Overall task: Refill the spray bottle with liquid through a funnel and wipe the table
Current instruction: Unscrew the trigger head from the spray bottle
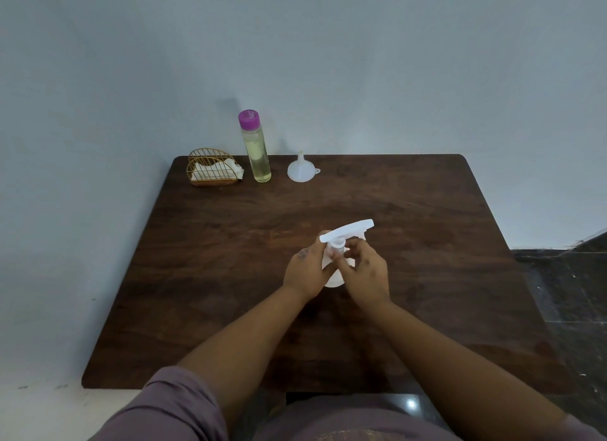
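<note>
Spray bottle (335,269) upright at table (427,243) centre. Left hand (303,271) wraps its body; right hand (366,271) fingers pinch the collar under the trigger head (348,231). Step: likely unscrewing the head. Next needs the funnel (300,171), 12 o'clock, and liquid bottle (256,146), 11 o'clock, beside napkin holder (212,167).
</note>
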`<state>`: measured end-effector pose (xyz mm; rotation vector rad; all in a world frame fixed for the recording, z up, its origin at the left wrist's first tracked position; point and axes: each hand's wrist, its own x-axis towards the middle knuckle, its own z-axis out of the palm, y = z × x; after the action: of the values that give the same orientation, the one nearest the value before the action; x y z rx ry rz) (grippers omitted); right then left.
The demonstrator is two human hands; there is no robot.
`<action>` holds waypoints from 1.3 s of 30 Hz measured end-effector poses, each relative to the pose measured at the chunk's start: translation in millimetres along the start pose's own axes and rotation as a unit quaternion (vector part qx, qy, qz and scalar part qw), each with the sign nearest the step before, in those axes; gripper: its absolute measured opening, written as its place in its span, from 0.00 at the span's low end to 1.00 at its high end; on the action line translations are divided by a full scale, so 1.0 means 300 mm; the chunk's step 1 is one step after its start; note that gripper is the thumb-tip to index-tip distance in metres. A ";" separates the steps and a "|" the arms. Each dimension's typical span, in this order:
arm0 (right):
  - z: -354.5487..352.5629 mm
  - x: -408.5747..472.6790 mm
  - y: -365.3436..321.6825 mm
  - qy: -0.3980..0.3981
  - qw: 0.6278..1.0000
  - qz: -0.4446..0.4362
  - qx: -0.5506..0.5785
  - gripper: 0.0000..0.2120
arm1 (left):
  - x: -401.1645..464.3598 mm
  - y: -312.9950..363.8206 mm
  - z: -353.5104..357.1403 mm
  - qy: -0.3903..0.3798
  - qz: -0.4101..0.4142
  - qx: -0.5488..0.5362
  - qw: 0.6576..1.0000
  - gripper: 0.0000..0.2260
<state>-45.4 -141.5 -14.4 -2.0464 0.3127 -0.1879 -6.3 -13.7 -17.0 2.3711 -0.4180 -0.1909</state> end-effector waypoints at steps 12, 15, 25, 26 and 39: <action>-0.011 0.004 0.006 -0.022 0.997 -0.010 -0.071 0.22 | -0.004 -0.011 0.006 0.010 0.011 -0.004 1.000 0.23; -0.019 0.026 -0.011 -0.033 0.991 -0.025 -0.125 0.15 | -0.003 -0.013 0.007 0.003 0.013 0.009 1.000 0.24; -0.006 -0.009 -0.004 -0.030 0.998 0.019 -0.046 0.24 | -0.006 -0.018 0.007 0.009 0.025 -0.005 1.000 0.20; -0.001 0.000 -0.020 -0.021 0.998 0.043 -0.040 0.26 | -0.005 -0.019 0.009 0.012 0.026 -0.003 1.000 0.19; -0.034 -0.043 -0.044 0.013 0.998 0.036 0.047 0.13 | -0.005 -0.015 0.002 0.002 0.030 0.013 0.999 0.25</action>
<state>-58.7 -140.1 2.2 -1.9370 0.3866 -0.1821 -6.9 -10.4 -20.5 2.3806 -0.4932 -0.1545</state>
